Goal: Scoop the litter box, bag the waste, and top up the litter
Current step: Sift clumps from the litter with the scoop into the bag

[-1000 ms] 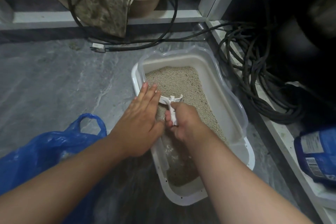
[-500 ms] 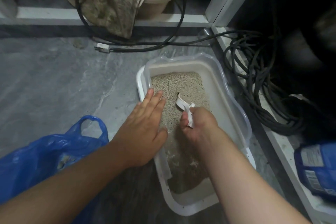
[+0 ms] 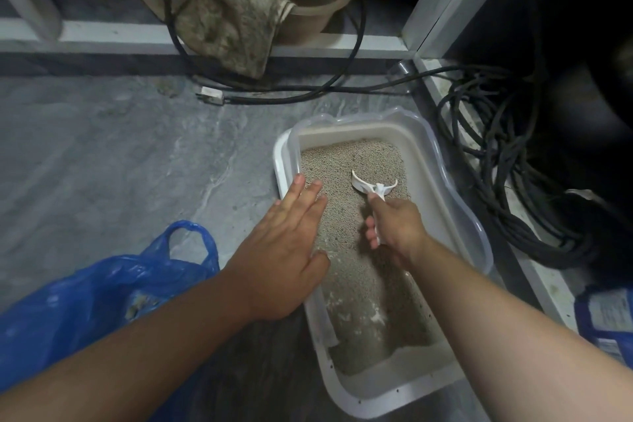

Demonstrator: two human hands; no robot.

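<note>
A white litter box (image 3: 459, 216) with a clear rim sits on the grey floor, filled with beige litter (image 3: 349, 161). My right hand (image 3: 397, 228) grips the handle of a white scoop (image 3: 373, 186), whose head rests in the litter toward the far end. My left hand (image 3: 284, 250) lies flat with straight fingers on the box's left rim. A blue plastic bag (image 3: 102, 288) stands open at the lower left, with some clumps showing inside.
A blue litter bag (image 3: 608, 319) sits at the right edge. Coiled black cables (image 3: 507, 188) lie right of the box, another cable (image 3: 308, 94) behind it. A dirty cloth (image 3: 229, 17) hangs from a tan tub (image 3: 322, 0) beyond a white frame.
The scoop has turned and slid farther into the litter, its head now facing up toward the far end. My left hand stays on the rim. The view has shifted slightly.
</note>
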